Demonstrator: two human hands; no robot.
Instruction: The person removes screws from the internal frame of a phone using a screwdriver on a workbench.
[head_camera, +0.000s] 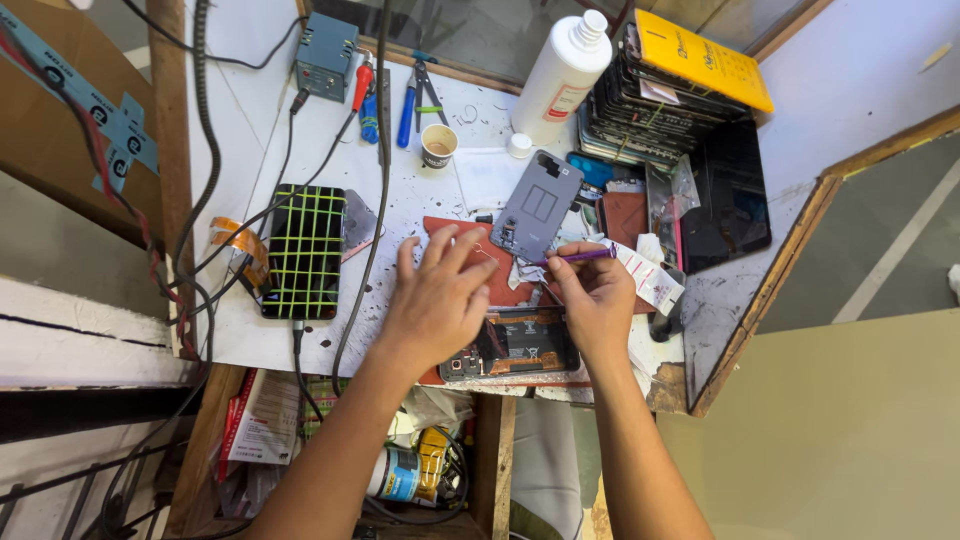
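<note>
Two hands | right hand (597, 300) holds purple tool (580, 257) | yellow box (703, 58) top right

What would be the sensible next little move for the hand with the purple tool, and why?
Probably lower the tip of the purple tool into the opened phone. The right hand holds the tool level, just above the phone's top edge, not inside it. The left hand lies spread over the phone's left end, seemingly steadying it. The grey back cover lies apart, so the insides are exposed.

Yellow flat box (703, 58) tops the phone stack (650, 115), white bottle's (561, 75) label beside it, dark screen (730, 195) below.
</note>
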